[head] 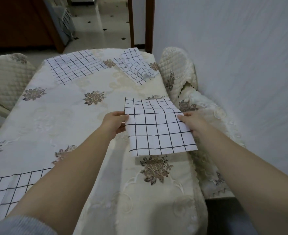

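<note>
A white cloth with a black grid pattern (158, 128) is held above the right half of the table, folded over so that its far part bends down toward the tabletop. My left hand (115, 122) pinches its left edge, thumb on top. My right hand (193, 122) pinches its right edge, fingers under the fabric. Three more grid cloths lie on the table: one flat at the far left (72, 67), one rumpled at the far right (136, 67), one at the near left edge (9, 189) partly under my left forearm.
The table (72, 119) wears a cream floral tablecloth. Quilted cream chairs stand at the left (6, 77) and right (178, 70). A white wall (233, 56) runs close along the right. Tiled floor (104, 26) and dark wooden furniture (21, 22) lie beyond.
</note>
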### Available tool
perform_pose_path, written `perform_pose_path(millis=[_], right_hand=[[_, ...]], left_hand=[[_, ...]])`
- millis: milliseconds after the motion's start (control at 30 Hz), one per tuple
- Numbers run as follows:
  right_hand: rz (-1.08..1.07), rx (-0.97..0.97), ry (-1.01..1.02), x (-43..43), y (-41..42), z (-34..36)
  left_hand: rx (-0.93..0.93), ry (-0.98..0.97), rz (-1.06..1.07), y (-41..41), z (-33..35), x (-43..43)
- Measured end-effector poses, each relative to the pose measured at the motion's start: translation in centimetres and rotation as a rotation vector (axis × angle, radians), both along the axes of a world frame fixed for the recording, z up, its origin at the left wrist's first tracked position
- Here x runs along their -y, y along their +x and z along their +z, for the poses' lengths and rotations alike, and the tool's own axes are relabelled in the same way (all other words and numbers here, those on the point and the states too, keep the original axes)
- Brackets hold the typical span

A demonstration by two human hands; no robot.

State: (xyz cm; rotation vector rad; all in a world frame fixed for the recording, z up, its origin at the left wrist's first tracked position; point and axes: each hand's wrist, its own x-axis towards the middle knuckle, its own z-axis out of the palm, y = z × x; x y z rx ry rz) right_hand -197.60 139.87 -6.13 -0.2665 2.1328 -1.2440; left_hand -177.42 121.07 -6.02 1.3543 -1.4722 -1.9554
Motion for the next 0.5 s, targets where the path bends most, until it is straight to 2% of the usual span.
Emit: perform_pose_path(millis=[300, 500], right_hand=[[-0.032, 0.098, 0.148, -2.7, 2.6, -6.2], [-0.052, 0.148, 0.250, -5.2, 4.1, -9.0]], left_hand=[[0.181, 0.227, -0.010, 2.4, -6.5, -3.2], [0.212, 0.280, 0.033, 4.3, -8.7, -4.8]])
